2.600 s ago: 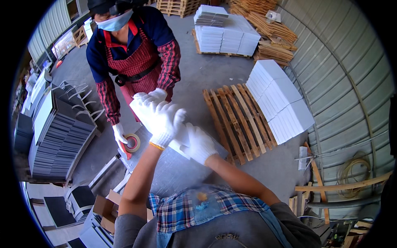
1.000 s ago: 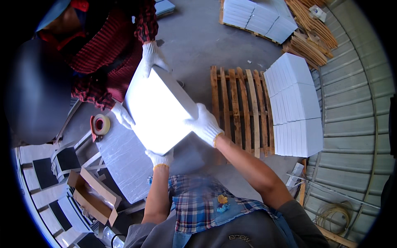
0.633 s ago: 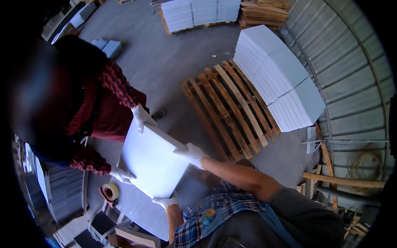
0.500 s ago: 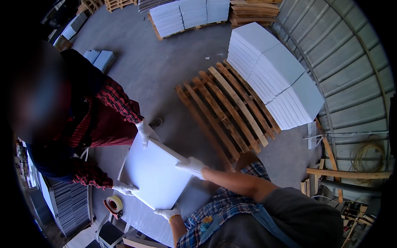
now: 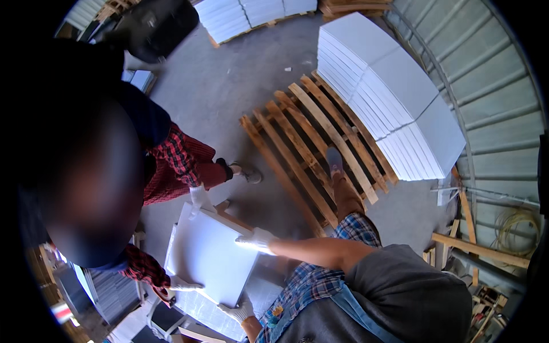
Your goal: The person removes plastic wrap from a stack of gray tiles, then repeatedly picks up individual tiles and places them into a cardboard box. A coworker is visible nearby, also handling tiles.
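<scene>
Hands in white work gloves grip a flat white panel point(image 5: 209, 257), which we hold between us and a co-worker. Our right hand point(image 5: 257, 240) is clamped on the panel's edge on the side nearest the pallet, fingers laid over the top face. Our left hand point(image 5: 239, 311) is closed on the panel's lower corner, close to our body, with the fingers curled under the edge. The panel sits tilted, directly between our two hands and the co-worker's.

The co-worker's gloved hand point(image 5: 200, 197) grasps the far corner, opposite our right hand; a second gloved hand point(image 5: 183, 283) holds the edge opposite, just left of our left hand. Both come from red plaid sleeves point(image 5: 177, 157).

Beneath the panel and touching our left hand's side lies a second pale sheet point(image 5: 203, 308) with a faint grid pattern. Beyond our right hand a bare wooden pallet point(image 5: 303, 143) rests on the concrete floor point(image 5: 217, 86). Past it, well apart from both hands, stands a stack of white panels point(image 5: 389, 97) against a corrugated metal wall point(image 5: 492, 103)
</scene>
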The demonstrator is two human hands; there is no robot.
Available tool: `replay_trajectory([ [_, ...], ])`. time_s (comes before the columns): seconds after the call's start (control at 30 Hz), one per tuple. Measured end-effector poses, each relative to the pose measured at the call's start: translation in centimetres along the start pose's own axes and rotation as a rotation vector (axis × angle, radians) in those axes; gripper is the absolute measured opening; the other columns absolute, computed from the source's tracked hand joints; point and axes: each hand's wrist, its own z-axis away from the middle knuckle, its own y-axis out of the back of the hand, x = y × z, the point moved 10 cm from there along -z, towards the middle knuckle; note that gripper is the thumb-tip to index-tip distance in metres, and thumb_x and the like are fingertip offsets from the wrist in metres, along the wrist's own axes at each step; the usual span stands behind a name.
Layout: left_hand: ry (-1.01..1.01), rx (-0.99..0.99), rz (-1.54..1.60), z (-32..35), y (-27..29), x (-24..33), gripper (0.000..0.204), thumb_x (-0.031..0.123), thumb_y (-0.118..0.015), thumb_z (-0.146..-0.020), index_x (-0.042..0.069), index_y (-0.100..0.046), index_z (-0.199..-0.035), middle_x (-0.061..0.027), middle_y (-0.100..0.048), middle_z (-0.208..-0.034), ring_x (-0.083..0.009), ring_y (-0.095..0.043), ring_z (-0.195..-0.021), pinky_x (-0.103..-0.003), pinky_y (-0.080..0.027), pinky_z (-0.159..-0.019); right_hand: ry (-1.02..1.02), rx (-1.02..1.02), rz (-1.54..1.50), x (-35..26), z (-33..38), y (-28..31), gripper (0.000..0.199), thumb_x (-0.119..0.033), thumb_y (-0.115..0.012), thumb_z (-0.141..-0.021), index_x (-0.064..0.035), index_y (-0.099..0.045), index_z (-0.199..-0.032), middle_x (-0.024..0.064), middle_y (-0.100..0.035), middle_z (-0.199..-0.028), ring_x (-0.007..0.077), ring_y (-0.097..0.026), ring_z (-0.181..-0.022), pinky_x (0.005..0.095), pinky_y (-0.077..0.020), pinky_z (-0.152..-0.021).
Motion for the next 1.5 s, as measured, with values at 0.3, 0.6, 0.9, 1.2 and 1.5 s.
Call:
replay_trajectory([
  [0.3,0.098,0.075,-0.210,5.9,-6.7,-3.0,0.077,0.070,-0.074,-0.084,0.012,-0.065,-0.135,-0.0123,-0.067,-0.128,-0.0348,-0.061,-0.115,-0.058,-0.054,-0.086,-0.021,0.002,-0.017,-2.9,0.7,7.4,0.079,-0.069,-0.071,-0.085,-0.0028,-0.074,-0.127,0.0191,-0.075,-0.119,0.0330,-0.069,-0.108,0.0431,-0.0499,-0.091],
  [0.6,0.436,-0.242,-0.450,7.2,-24.8,-20.0,0.081,0.070,-0.076,-0.080,0.012,-0.062,-0.134,-0.0132,-0.064,-0.123,-0.0347,-0.059,-0.111,-0.050,-0.055,-0.087,0.040,0.256,0.085,-10.9,5.3,28.3,0.070,-0.061,-0.066,-0.089,-0.0034,-0.072,-0.127,0.0223,-0.074,-0.117,0.0368,-0.072,-0.107,0.0419,-0.0534,-0.091],
  [0.9,0.491,-0.410,-0.810,3.1,-37.5,-42.5,0.085,0.065,-0.067,-0.092,0.020,-0.029,-0.152,-0.0101,-0.032,-0.149,-0.0346,-0.035,-0.136,-0.058,-0.038,-0.106,0.278,0.390,0.604,-10.9,-3.4,49.3,0.040,-0.031,-0.060,-0.097,-0.0273,-0.058,-0.137,0.0129,-0.065,-0.118,0.0302,-0.069,-0.103,0.0387,-0.0559,-0.085],
  [1.2,0.262,-0.555,-1.218,-6.7,-49.5,-67.6,0.073,0.070,-0.057,-0.098,0.029,-0.036,-0.154,-0.0019,-0.040,-0.148,-0.0280,-0.036,-0.133,-0.054,-0.044,-0.100,0.232,0.689,-0.717,3.3,-17.8,72.3,0.051,-0.038,-0.082,-0.082,0.0016,-0.070,-0.113,0.0140,-0.070,-0.102,0.0240,-0.066,-0.094,0.0356,-0.0527,-0.084],
  [1.5,0.335,-0.429,-1.357,-8.4,-49.4,-85.2,0.080,0.086,-0.046,-0.092,0.035,-0.043,-0.153,0.0031,-0.049,-0.152,-0.0249,-0.044,-0.129,-0.055,-0.038,-0.099,0.258,0.778,-1.246,19.1,-30.8,85.6,0.093,-0.048,-0.091,-0.078,0.0035,-0.051,-0.144,0.0160,-0.061,-0.139,0.0256,-0.057,-0.126,0.0435,-0.0458,-0.103],
])
